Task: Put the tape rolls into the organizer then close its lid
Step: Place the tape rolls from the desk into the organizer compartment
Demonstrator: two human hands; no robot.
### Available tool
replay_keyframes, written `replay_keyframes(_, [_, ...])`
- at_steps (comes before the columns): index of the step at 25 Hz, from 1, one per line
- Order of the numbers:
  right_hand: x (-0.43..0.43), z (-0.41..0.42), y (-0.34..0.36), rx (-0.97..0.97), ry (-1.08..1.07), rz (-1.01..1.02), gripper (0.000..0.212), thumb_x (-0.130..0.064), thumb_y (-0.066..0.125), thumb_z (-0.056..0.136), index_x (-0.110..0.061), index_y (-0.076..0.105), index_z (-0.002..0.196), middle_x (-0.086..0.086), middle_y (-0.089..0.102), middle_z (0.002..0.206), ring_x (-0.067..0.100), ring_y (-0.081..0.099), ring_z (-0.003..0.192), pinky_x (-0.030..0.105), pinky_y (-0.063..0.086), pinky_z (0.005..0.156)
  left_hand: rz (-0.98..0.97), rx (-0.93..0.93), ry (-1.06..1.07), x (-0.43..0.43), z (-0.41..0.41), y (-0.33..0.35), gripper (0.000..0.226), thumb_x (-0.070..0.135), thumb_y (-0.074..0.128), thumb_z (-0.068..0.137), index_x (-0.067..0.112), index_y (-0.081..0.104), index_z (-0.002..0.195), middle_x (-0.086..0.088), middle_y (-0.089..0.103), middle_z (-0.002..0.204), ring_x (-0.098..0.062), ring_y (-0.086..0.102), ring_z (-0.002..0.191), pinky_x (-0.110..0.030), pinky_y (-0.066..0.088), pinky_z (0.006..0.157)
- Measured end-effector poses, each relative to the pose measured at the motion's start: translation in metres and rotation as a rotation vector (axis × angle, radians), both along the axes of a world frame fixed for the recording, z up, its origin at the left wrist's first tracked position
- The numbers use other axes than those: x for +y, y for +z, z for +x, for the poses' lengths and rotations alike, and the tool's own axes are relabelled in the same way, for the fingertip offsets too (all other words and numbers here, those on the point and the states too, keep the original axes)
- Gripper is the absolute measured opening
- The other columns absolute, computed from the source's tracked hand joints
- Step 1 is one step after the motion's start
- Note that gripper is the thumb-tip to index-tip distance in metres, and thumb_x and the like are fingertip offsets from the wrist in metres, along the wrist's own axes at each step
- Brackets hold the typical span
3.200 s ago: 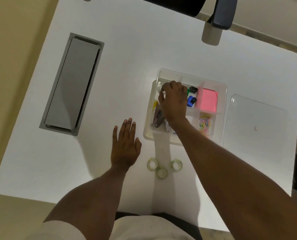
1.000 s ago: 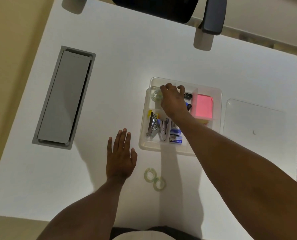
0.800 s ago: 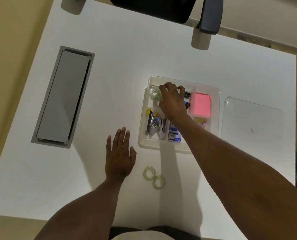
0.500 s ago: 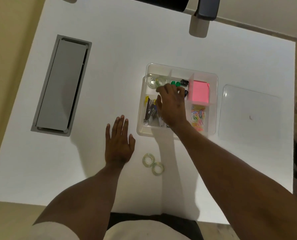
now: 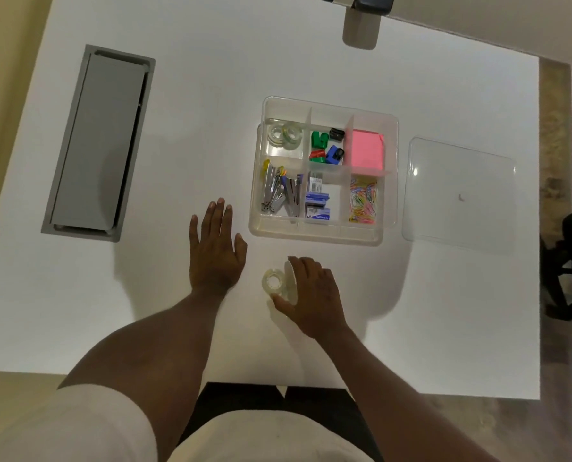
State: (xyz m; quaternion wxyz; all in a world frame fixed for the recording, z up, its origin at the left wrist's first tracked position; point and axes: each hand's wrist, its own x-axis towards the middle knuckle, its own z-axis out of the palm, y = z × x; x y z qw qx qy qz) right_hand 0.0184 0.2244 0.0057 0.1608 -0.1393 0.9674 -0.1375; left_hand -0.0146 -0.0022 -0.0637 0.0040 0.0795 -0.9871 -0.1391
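Item: tape roll (image 5: 272,283) near table's (image 5: 178,328) front edge; my right hand (image 5: 311,295) curls around it, grip unconfirmed—pinch rim, lift straight.

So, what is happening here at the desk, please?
A person is sorting tape rolls into a clear organizer on a white desk. Two tape rolls already lie in its far-left compartment. The right hand is closing around another tape roll on the desk in front of the organizer; a second one may be under the hand, but that is hidden. The left hand rests flat on the desk. The lid lies to the right of the organizer, not yet on.
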Motion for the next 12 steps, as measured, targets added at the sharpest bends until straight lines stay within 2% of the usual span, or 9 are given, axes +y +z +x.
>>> replay_keyframes(3, [0.002,0.023,-0.004,-0.029,-0.034,0.026,0.083,-0.069,0.061,0.077,-0.020,0.041,0.141,0.001,0.051,0.132,0.019,0.051,0.113,0.034,0.050,0.094,0.009,0.009,-0.001,0.001,0.001,0.002,0.064,0.040,0.035,0.107,0.016,0.028,0.166,-0.006,0.025,0.176,-0.023,0.021,0.166,-0.055,0.016,0.135])
replay_keyframes(8, [0.003,0.034,-0.005,-0.009,-0.100,-0.044,0.062,-0.039,0.073,0.080,-0.018,0.047,0.132,0.003,0.053,0.122,0.022,0.056,0.103,0.036,0.056,0.086,0.027,0.027,0.002,0.001,0.001,0.005,0.063,0.037,0.038,0.107,0.014,0.031,0.165,-0.007,0.027,0.176,-0.023,0.023,0.165,-0.055,0.016,0.135])
replay_keyframes(12, [0.006,0.017,0.001,0.065,-0.093,-0.090,0.051,-0.041,0.068,0.084,-0.019,0.052,0.127,0.000,0.052,0.122,0.019,0.053,0.103,0.032,0.053,0.088,0.026,0.033,0.001,0.001,0.001,0.006,0.063,0.036,0.038,0.106,0.013,0.032,0.165,-0.007,0.028,0.175,-0.023,0.024,0.165,-0.055,0.017,0.135])
